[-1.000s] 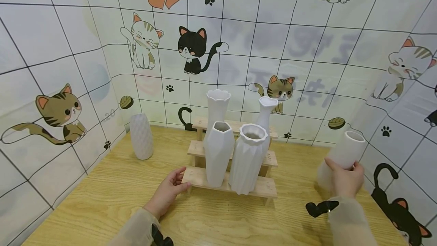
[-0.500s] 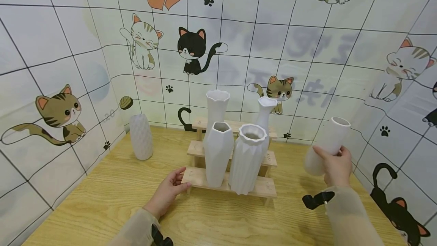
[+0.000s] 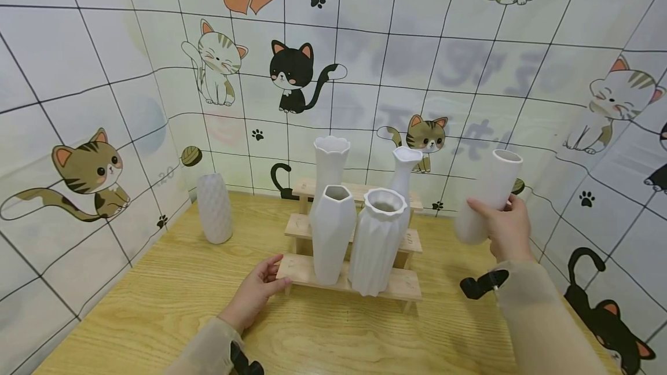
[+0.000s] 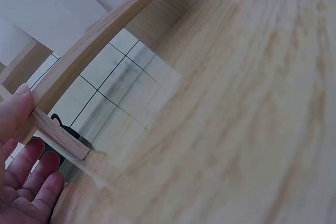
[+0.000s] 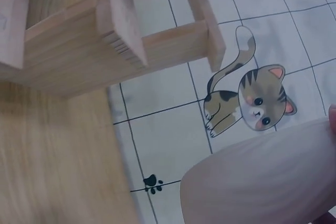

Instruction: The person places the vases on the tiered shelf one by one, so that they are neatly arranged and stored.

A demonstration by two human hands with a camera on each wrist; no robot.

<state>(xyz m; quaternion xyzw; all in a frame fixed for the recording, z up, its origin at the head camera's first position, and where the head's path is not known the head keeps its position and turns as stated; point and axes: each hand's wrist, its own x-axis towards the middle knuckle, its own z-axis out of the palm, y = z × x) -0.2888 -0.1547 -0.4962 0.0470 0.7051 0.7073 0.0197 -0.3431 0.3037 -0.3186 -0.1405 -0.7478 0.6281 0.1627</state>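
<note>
Smooth white vase [image 3: 492, 185] is what we have clamped in our right hand [image 3: 510, 227], thumb on one side and fingers round the other, held up off the tabletop [image 3: 323, 334] to the right of the wooden stepped stand [image 3: 297, 269]. We grip it around its middle, probably because that leaves both mouth and base unobstructed; it tilts, mouth toward the right and base toward the stand. Our left hand [image 3: 257, 291] is closed on the near left end of the lowest step, likely to steady the stand. Its thumb lies against the plank's edge, with fingers bent beside the leg, while our right forearm reaches forward, wrist raised. Farther out, a faceted vase [image 3: 333, 236] and a fluted vase [image 3: 376, 247] stand upright side by side on the lowest step. Behind them rise a scalloped-rim vase [image 3: 331, 164] and a flared-mouth vase [image 3: 403, 175], their bases hidden from us. Well apart on the left, a textured vase [image 3: 215, 210] stands upright on the tabletop, before the cat-print wall covering [image 3: 417, 4].
</note>
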